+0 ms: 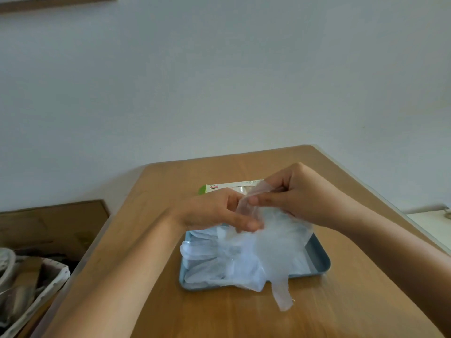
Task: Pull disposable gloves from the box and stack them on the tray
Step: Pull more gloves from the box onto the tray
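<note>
A clear disposable glove (273,250) hangs above the blue tray (319,262), its fingers drooping past the tray's near edge. My right hand (300,193) pinches the glove's cuff at the top. My left hand (219,211) holds the same cuff from the left, thumb and fingers curled on the film. Several clear gloves (202,254) lie piled in the tray's left half. The glove box (224,187), white with a green corner, sits behind my hands and is mostly hidden.
The wooden table (170,308) narrows toward a white wall. To the left, below the table's edge, stands a fabric-lined basket (31,289) holding odds and ends, with a brown board behind it. A white surface shows at the far right.
</note>
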Tool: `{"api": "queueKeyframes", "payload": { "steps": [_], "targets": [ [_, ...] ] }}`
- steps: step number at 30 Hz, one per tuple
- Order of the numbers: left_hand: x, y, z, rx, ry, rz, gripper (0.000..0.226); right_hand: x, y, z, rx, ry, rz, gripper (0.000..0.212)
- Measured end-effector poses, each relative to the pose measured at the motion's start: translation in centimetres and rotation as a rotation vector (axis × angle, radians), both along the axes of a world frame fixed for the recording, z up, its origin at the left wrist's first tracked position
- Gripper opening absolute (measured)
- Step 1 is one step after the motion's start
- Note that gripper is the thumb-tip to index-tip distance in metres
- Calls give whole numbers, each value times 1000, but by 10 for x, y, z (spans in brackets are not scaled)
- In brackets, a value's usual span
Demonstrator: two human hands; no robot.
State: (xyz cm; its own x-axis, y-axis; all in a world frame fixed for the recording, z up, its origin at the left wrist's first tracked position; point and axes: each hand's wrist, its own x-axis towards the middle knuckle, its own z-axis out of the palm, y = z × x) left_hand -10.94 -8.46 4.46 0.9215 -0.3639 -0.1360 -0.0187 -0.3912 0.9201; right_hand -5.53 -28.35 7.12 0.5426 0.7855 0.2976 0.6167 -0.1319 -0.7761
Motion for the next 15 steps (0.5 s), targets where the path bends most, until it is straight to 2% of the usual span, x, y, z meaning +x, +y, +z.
{"api": "queueKeyframes", "payload": {
  "steps": [4, 7, 8, 10, 11, 14, 15],
  "targets": [
    [-9, 16, -1, -107, 25, 5, 51, 4, -4, -5, 62, 141, -128, 14],
    [-10, 32, 3, -99, 25, 34, 65, 7, -3, -18, 69, 302, -184, 18],
    [-10, 37, 5, -94, 29, 54, 58, 8, -2, -23, 58, 338, -193, 20],
    [-5, 47, 7, -102, 70, 156, 21, 12, 0, -32, 0, 366, -227, 22],
    [1, 53, 4, -123, 114, 209, 12, 15, 2, -37, -24, 379, -244, 22],
    [14, 54, -3, -178, 265, 356, 7, 24, 7, -55, -64, 410, -301, 33],
    [18, 55, -8, -188, 300, 371, 15, 27, 8, -63, -79, 416, -327, 35]
  ]
}}
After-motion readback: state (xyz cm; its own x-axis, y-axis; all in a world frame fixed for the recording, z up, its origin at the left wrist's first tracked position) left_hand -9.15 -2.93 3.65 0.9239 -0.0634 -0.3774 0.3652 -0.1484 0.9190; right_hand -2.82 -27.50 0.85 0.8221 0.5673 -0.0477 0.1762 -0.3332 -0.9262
